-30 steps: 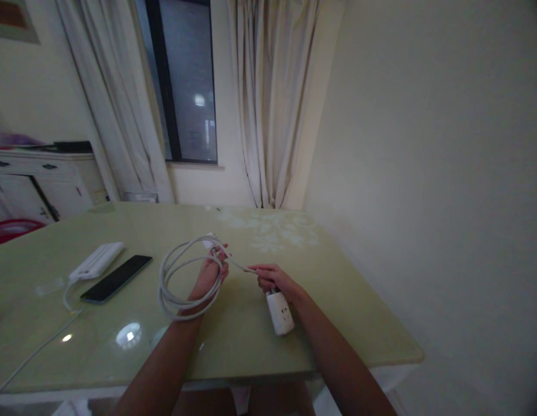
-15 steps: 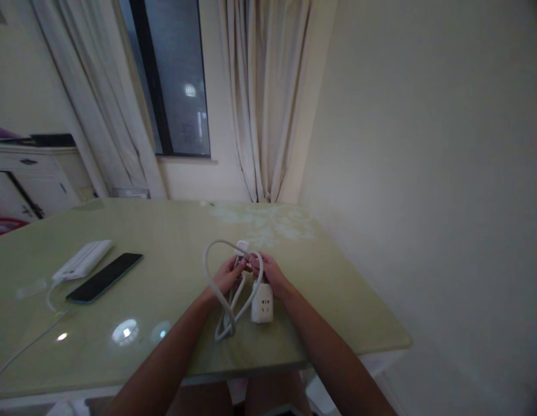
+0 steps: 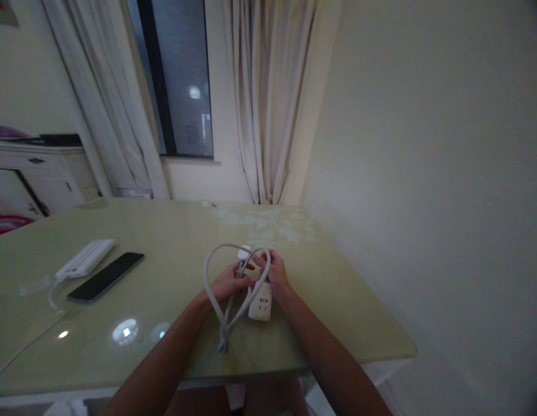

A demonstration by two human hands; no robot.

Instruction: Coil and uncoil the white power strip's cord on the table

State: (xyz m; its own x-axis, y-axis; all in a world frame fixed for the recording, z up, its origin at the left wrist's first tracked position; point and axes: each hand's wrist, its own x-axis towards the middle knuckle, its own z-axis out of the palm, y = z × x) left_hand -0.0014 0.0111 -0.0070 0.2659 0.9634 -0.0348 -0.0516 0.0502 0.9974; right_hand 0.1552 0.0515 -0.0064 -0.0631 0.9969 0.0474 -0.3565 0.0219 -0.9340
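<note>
A white power strip (image 3: 260, 304) with a socket face towards me stands near the front of the table, between my forearms. Its grey-white cord (image 3: 211, 296) loops up over both hands and hangs down to a bunched bend at the front. My left hand (image 3: 227, 282) is closed around folded strands of the cord. Beyond the fingers, a white plug (image 3: 243, 253) sticks up. My right hand (image 3: 275, 271) pinches the cord loop just behind the power strip; some of its fingers are hidden by the cord.
On the left of the pale green table (image 3: 164, 231) lie a black phone (image 3: 106, 278) and a white power bank (image 3: 86, 259) with a cable (image 3: 30, 345). A wall (image 3: 424, 173) borders the right side; curtains (image 3: 272, 104) and a window stand behind.
My right hand has risen slightly and shifted right, drawing the cord loop with it. My left hand has moved a little lower. The power strip has tilted slightly, and the cord's bend hangs lower.
</note>
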